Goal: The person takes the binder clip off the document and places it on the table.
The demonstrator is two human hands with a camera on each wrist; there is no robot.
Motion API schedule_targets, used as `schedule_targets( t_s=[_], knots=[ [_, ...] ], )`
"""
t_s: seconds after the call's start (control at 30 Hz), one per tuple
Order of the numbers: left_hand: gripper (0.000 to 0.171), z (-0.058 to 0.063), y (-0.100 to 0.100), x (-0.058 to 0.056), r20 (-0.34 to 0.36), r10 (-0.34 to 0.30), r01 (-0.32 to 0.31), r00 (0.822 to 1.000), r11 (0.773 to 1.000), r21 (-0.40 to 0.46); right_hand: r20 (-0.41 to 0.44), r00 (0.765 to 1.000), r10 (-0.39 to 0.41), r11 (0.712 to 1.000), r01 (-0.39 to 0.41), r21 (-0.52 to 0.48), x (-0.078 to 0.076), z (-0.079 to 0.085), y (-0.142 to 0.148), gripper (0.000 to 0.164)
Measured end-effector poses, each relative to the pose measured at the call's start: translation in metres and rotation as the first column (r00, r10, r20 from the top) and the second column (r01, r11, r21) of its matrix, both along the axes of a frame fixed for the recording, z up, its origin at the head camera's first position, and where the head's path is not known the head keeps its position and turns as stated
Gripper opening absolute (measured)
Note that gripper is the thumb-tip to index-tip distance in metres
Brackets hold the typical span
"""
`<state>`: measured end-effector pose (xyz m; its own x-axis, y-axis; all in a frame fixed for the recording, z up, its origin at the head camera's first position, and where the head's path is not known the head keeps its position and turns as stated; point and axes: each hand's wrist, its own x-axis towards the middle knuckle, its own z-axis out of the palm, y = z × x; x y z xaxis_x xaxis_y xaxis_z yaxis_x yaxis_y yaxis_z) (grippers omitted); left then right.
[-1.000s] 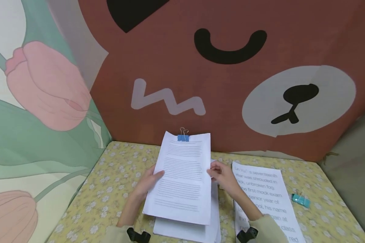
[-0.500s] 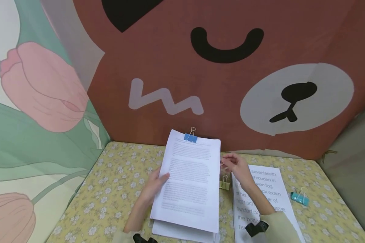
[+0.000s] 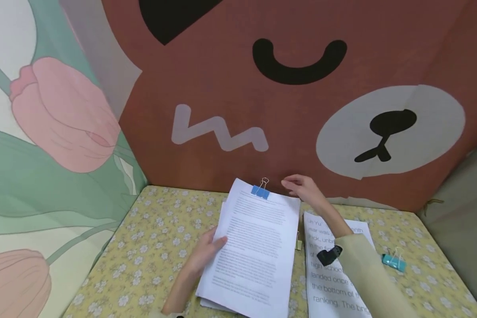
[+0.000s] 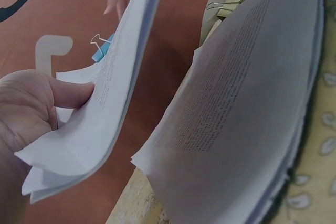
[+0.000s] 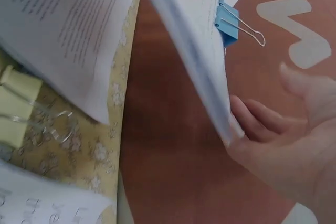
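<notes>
My left hand grips a stack of printed sheets by its left edge, thumb on the front page. A blue binder clip bites the stack's top edge, its wire handles standing up. In the left wrist view the stack bends up, clear of a second printed stack on the table. My right hand is by the held stack's upper right corner, right of the clip. Its fingers are loosely bent, and in the right wrist view the thumb stands apart while the fingertips overlap the paper corner.
A yellow binder clip lies between the lower stack and a large-print stack on the right. Farther right sits a teal binder clip. The flowered tablecloth ends at a brown printed backdrop.
The held stack has shifted right and tilted clockwise with my left hand. My right hand has left its right edge and moved up to near the top corner.
</notes>
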<state>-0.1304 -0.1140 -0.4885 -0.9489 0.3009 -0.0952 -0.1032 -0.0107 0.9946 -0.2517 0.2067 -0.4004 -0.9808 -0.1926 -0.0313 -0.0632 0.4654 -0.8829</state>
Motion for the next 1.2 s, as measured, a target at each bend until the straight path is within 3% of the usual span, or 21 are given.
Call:
schedule_targets(
  t_s=[0.13, 0.3, 0.6, 0.93, 1.2],
  knots=[
    [0.052, -0.001, 0.001, 0.003, -0.006, 0.002, -0.003, 1.0, 0.999, -0.032, 0.066, 0.991, 0.119, 0.992, -0.121, 0.021, -0.012, 0.002, -0.013, 0.055],
    [0.051, -0.002, 0.003, 0.007, 0.001, -0.025, 0.025, 1.0, 0.999, -0.023, 0.151, 0.962, 0.227, 0.974, -0.222, -0.048, -0.021, -0.002, -0.023, 0.057],
    [0.051, -0.006, 0.0, 0.01, 0.001, -0.051, 0.051, 0.999, 0.999, -0.006, 0.234, 0.91, 0.344, 0.935, -0.307, -0.181, -0.024, -0.012, -0.024, 0.039],
    [0.05, -0.009, -0.001, 0.009, 0.017, -0.063, 0.064, 0.998, 0.998, -0.006, 0.212, 0.945, 0.249, 0.963, -0.219, -0.157, -0.023, -0.018, -0.029, 0.036],
    [0.05, -0.011, -0.002, 0.009, 0.031, -0.094, 0.093, 0.995, 0.996, 0.012, 0.149, 0.977, 0.151, 0.985, -0.135, -0.112, -0.019, -0.02, -0.031, 0.046]
  ],
)
